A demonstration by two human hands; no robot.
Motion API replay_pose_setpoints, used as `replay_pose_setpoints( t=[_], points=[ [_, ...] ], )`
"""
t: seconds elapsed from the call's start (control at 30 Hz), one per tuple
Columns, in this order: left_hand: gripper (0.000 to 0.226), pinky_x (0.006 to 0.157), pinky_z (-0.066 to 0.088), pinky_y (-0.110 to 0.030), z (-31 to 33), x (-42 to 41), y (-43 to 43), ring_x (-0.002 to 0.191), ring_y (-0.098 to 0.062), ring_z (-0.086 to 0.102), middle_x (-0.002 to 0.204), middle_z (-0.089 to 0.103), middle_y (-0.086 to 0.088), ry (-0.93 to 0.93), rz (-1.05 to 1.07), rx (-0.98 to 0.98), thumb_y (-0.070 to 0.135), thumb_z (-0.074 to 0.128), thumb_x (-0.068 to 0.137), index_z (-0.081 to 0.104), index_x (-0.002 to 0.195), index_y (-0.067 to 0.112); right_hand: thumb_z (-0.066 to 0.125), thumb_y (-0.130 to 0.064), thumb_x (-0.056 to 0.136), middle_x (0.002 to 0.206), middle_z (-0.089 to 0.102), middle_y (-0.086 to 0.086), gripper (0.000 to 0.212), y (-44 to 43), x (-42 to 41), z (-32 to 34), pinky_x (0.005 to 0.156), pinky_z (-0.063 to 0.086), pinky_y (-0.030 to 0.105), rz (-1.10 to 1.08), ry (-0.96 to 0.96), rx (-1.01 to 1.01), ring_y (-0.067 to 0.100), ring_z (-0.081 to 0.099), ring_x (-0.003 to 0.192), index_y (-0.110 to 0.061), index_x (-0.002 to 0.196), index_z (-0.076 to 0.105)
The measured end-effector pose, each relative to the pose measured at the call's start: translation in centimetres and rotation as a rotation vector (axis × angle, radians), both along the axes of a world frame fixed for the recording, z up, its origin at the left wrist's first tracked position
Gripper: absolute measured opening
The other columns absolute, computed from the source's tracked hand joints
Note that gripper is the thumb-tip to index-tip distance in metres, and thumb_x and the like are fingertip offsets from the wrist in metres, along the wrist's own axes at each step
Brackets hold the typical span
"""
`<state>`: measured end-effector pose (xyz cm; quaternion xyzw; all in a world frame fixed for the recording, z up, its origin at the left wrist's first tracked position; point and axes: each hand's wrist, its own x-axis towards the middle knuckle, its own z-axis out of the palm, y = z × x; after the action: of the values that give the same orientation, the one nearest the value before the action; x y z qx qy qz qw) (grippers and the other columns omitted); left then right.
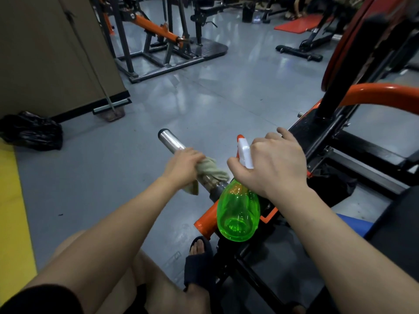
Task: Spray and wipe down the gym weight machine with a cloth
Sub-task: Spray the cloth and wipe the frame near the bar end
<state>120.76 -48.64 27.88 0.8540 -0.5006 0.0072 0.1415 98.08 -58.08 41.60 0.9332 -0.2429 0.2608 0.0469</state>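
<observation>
We are closing our left hand (182,163) around a beige cloth (215,172), pressing it onto the silver bar (169,140) of the weight machine (322,128). The fingers are curling over the bar and the cloth is wrapping round it, one end hanging below the wrist and another bunching out to the right. The bare end of the bar is sticking out beyond the hand, up and to the left. We are holding a spray bottle (238,214) in our right hand (276,164), thumb and fingers curling round its white trigger head (246,152), just beside the cloth. The bottle's clear green body is hanging toward us, bottom facing the camera, and its orange nozzle (240,138) is pointing away from us. The bottle is overlapping the near part of the bar, where an orange sleeve (205,220) is joining it; we cannot tell whether bottle and bar are touching.

Below the hands, our slippered foot (199,257) is resting on the grey floor (204,98) beside the machine's black base. To the right, an orange curved tube (374,91) is arching over the machine. Far to the left, a black plastic bag (31,131) is lying at the foot of a brown wall (45,53), next to a yellow mat (11,200), and a floor squeegee (112,105) is leaning against that wall. Farther off, another machine with an orange arm (156,28) is standing on the floor.
</observation>
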Motion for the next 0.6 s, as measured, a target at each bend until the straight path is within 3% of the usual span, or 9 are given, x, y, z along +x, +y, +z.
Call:
replay_pose_setpoints(
  t=[0.07, 0.13, 0.23, 0.33, 0.47, 0.53, 0.6],
  points=[
    [0.059, 0.110, 0.037, -0.040, -0.3, 3.5, 0.7, 0.133, -0.032, 0.050, 0.135, 0.062, -0.008, 0.079, 0.228, -0.098, -0.005, 0.060, 0.070, 0.069, 0.123, 0.020, 0.057, -0.038, 0.078, 0.050, 0.055, 0.010, 0.032, 0.0, 0.0, -0.1, 0.095, 0.052, 0.053, 0.002, 0.007, 0.027, 0.035, 0.056, 0.059, -0.012, 0.066, 0.072],
    [0.074, 0.121, 0.027, -0.045, -0.2, 5.7, 1.1, 0.152, -0.025, 0.026, 0.161, 0.037, -0.002, 0.166, 0.389, -0.084, -0.010, 0.062, 0.073, 0.060, 0.137, 0.028, 0.059, -0.038, 0.078, 0.049, 0.054, 0.008, 0.028, 0.0, 0.1, -0.2, 0.096, 0.051, 0.051, 0.008, 0.019, 0.028, 0.035, 0.054, 0.059, -0.016, 0.065, 0.071],
    [0.083, 0.125, 0.017, -0.047, 0.5, 4.8, 0.4, 0.158, -0.024, 0.004, 0.171, 0.012, -0.001, 0.187, 0.431, 0.013, -0.003, 0.074, 0.076, 0.046, 0.146, 0.031, 0.062, -0.035, 0.076, 0.047, 0.051, 0.008, 0.026, -0.2, 0.0, -0.1, 0.096, 0.051, 0.052, 0.010, -0.006, 0.023, 0.034, 0.052, 0.057, -0.014, 0.060, 0.067],
    [0.083, 0.127, 0.010, -0.047, 0.8, 3.6, -0.2, 0.158, -0.027, -0.007, 0.171, -0.002, -0.007, 0.184, 0.526, 0.000, -0.002, 0.065, 0.083, 0.034, 0.155, 0.024, 0.057, -0.036, 0.078, 0.049, 0.052, 0.008, 0.029, -0.3, 0.1, -0.3, 0.098, 0.050, 0.050, -0.003, -0.013, -0.005, 0.035, 0.053, 0.059, -0.016, 0.064, 0.071],
    [0.075, 0.124, 0.018, -0.048, 1.0, 4.3, 0.5, 0.154, -0.040, 0.000, 0.169, 0.004, -0.017, 0.215, 0.740, -0.111, 0.008, 0.054, 0.080, 0.044, 0.151, 0.028, 0.037, -0.045, 0.083, 0.054, 0.054, 0.003, 0.045, -0.4, 0.2, -0.6, 0.105, 0.043, 0.045, -0.016, 0.043, -0.047, 0.031, 0.046, 0.065, -0.019, 0.064, 0.069],
    [0.066, 0.116, 0.028, -0.047, 1.4, 4.5, 0.8, 0.145, -0.043, 0.017, 0.164, 0.016, -0.017, 0.216, 0.818, -0.148, 0.011, 0.056, 0.081, 0.052, 0.144, 0.031, 0.037, -0.043, 0.083, 0.053, 0.052, 0.003, 0.045, -0.6, 0.1, -0.7, 0.104, 0.044, 0.045, -0.014, 0.021, -0.050, 0.029, 0.038, 0.064, -0.018, 0.063, 0.068],
    [0.060, 0.107, 0.033, -0.045, 1.5, 4.2, 0.9, 0.128, -0.041, 0.032, 0.149, 0.031, -0.016, 0.175, 0.867, -0.188, 0.009, 0.055, 0.085, 0.056, 0.140, 0.033, 0.045, -0.040, 0.082, 0.050, 0.050, 0.005, 0.039, -0.5, 0.1, -0.6, 0.101, 0.047, 0.047, -0.009, -0.008, -0.043, 0.031, 0.044, 0.060, -0.016, 0.059, 0.065]
  ],
)
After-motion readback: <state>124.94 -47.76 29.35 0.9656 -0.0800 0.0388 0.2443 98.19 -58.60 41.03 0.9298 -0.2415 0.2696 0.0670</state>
